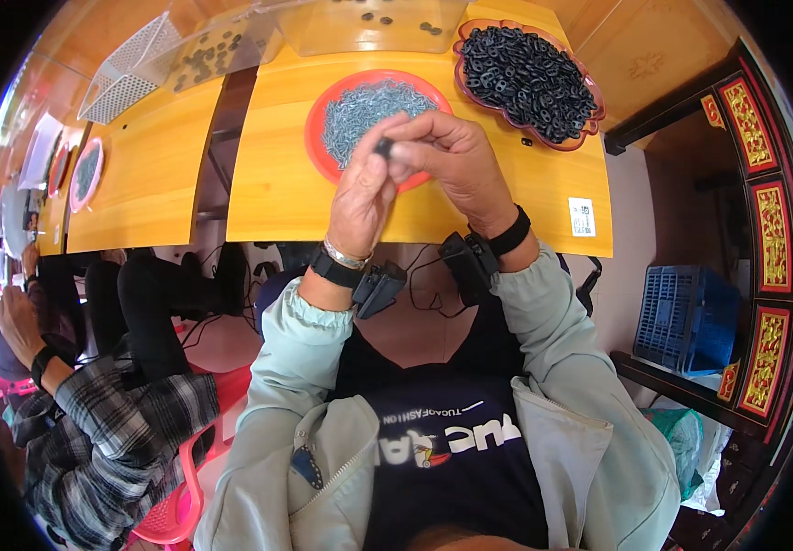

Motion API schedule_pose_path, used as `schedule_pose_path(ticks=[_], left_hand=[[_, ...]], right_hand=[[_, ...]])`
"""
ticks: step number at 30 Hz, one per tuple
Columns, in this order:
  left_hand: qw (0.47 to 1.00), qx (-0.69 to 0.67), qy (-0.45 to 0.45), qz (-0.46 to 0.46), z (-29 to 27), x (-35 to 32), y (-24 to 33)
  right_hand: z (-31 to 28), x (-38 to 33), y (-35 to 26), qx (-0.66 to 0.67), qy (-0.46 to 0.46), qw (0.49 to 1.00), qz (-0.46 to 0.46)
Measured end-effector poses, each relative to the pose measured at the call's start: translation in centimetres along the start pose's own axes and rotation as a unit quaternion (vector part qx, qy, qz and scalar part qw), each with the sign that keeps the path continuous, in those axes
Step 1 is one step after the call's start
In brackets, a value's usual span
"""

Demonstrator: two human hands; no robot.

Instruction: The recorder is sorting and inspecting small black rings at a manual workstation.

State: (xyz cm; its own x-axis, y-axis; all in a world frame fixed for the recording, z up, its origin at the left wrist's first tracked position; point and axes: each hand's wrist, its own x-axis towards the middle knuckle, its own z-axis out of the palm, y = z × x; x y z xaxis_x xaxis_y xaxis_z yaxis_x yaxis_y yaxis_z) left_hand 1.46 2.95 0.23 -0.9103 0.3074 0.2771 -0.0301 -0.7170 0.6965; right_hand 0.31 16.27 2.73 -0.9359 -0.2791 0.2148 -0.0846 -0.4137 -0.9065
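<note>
While poised over a round red plastic plate [315, 133], held a small black plastic-looking piece [384, 146]. Pinched it between fingers [433, 129] of left hand [362, 191] and right hand [461, 161].

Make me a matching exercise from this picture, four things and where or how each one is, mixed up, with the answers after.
Things:
1. Nearest red plate
2. Heap of black pieces
3. Plastic crate
4. Left hand and right hand

Places or states:
A. Blue, right of the table
B. Meeting at a small dark piece
C. Holding silvery metal pieces
D. In a scalloped dish

Pairs: 1-C, 2-D, 3-A, 4-B
</note>
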Motion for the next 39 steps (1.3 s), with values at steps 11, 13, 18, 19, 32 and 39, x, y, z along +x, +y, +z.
schedule_pose_path(ticks=[11,13,18,19,32,39], left_hand=[[1.0,0.006,0.013,-0.012,1.3,-0.3,0.0],[0.999,0.026,0.021,-0.013,1.2,-0.4,-0.1],[0.999,0.037,0.021,-0.028,0.8,-0.4,-0.5],[0.999,0.037,0.021,-0.028,0.9,-0.4,-0.5],[0.999,0.034,0.039,-0.014,1.1,-0.1,-0.6],[1.0,0.017,0.014,0.011,0.5,-0.2,-0.8]], right_hand=[[-0.1,-0.3,-0.7,-0.021,0.007,0.999,0.026],[-0.2,-0.2,-0.8,-0.017,0.009,0.999,0.049],[-0.4,-0.1,-0.9,-0.01,-0.004,0.999,0.04],[-0.3,-0.1,-1.0,-0.008,-0.002,0.998,0.056],[-0.4,0.0,0.5,0.119,0.009,0.99,0.073],[0.1,-0.2,0.3,0.114,-0.003,0.992,0.062]])
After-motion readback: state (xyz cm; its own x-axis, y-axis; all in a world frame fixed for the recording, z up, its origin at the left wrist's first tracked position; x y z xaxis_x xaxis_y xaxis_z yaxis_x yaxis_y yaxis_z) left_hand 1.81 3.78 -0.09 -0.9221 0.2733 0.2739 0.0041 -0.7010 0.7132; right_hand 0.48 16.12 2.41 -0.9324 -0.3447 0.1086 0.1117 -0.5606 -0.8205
